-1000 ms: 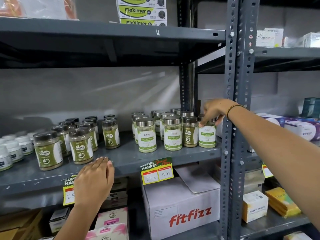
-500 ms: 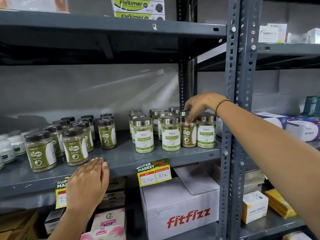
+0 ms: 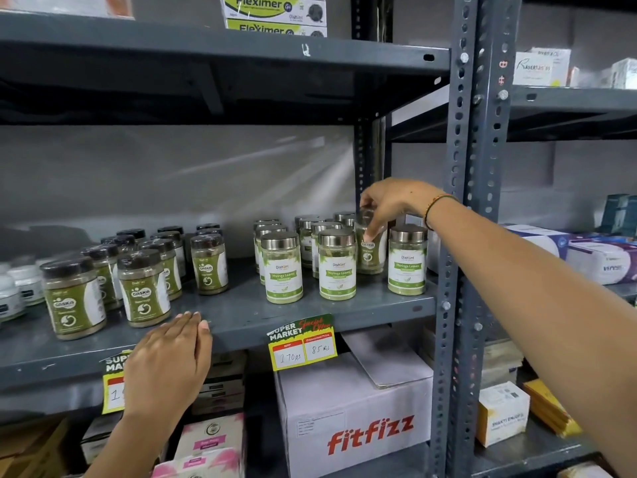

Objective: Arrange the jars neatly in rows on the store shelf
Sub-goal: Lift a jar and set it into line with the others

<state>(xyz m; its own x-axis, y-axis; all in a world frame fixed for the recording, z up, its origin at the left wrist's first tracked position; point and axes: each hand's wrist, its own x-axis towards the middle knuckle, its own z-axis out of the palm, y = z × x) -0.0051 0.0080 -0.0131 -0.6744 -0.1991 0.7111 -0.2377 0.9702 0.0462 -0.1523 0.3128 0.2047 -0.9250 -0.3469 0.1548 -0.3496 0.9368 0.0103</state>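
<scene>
Bare shelf (image 3: 238, 315) gap between Gaska jars (image 3: 143, 291) and Moringa jars (image 3: 284, 270)

Shiny metal lids (image 3: 337, 239), matt shelf (image 3: 241, 315)

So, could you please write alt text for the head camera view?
The right hand grips the lid of a green Gaska jar standing among silver-lidded Moringa jars on a grey shelf. The left hand rests open on the shelf edge.

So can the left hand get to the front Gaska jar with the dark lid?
Probably yes. The left hand rests on the shelf edge just before the Gaska jar, with nothing between them.
</scene>
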